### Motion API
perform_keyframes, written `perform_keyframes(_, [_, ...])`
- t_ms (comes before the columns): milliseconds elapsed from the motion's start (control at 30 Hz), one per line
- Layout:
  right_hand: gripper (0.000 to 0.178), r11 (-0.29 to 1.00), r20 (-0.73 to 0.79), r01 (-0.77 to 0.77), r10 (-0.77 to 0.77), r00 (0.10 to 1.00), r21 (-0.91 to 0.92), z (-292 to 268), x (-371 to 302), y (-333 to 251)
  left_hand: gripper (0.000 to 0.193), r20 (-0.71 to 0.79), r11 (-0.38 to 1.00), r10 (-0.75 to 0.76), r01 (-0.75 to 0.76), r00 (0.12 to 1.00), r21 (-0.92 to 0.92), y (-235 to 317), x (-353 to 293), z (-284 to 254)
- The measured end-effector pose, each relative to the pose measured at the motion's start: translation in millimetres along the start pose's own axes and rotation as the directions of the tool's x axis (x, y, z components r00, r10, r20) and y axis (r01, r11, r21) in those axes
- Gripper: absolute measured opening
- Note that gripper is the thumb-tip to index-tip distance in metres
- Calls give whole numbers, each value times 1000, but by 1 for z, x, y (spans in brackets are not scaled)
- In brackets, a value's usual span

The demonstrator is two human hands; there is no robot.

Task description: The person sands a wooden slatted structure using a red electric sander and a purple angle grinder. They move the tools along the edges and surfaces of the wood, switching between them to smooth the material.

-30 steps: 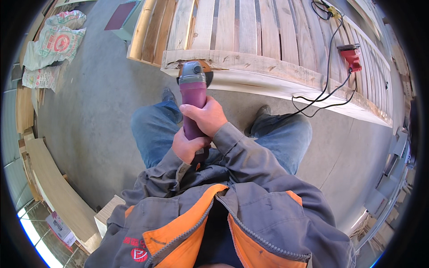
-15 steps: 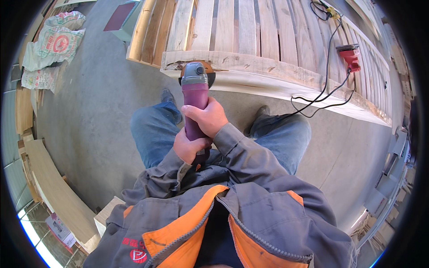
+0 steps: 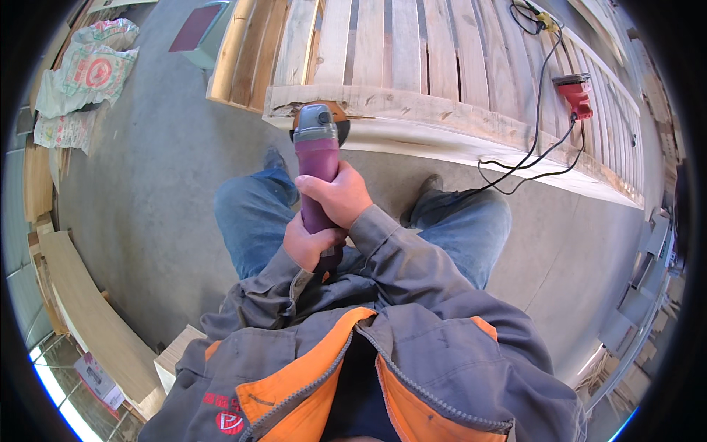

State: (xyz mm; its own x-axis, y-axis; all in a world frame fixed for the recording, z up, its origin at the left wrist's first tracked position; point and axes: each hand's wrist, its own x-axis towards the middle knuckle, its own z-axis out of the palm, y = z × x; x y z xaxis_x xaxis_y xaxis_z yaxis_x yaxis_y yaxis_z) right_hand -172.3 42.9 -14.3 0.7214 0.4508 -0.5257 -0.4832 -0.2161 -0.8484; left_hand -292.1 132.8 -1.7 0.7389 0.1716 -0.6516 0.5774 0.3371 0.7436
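Note:
A purple angle grinder (image 3: 318,166) with a grey head points away from me toward a slatted wooden panel (image 3: 390,94). My right hand (image 3: 343,195) wraps the front of its body, thumb lying across the top. Closer to me, my left hand (image 3: 309,241) is closed around the rear of the body. The orange and black disc (image 3: 340,121) at the grinder's head lies against the near edge rail, close to its left end. Dark marks show on the wood beside the disc; the exact contact is hidden under the head.
A red power tool (image 3: 576,97) rests on the slats at right, its black cable (image 3: 524,166) looping over the near edge. White woven sacks (image 3: 92,74) lie at far left. A green box-like object (image 3: 206,37) stands left of the panel. Wooden boards (image 3: 96,309) line the left side.
The grinder's head has shifted slightly left along the rail, both hands moving with it. My grip looks the same.

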Motion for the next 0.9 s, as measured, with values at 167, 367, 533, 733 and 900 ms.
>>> perform_keyframes(167, [60,999,29,6,-7,1000,32,12,6,8,43,-2,1000,-8,8,1000,-29,1,-3,-9])
perform_keyframes(367, [59,1000,-14,9,-9,1000,1,-2,3,9,42,40,999,22,-21,999,-30,0,1,0])
perform_keyframes(533, [59,998,29,6,-8,1000,62,6,3,3,45,4,1000,-5,5,1000,12,3,0,-5])
perform_keyframes(733, [60,1000,-16,-9,10,1000,30,-7,-6,-3,45,39,1000,13,-13,999,-2,-2,3,2])
perform_keyframes(900, [60,999,-4,1,0,1000,32,-3,0,1,45,32,997,22,-20,999,-70,6,0,6])
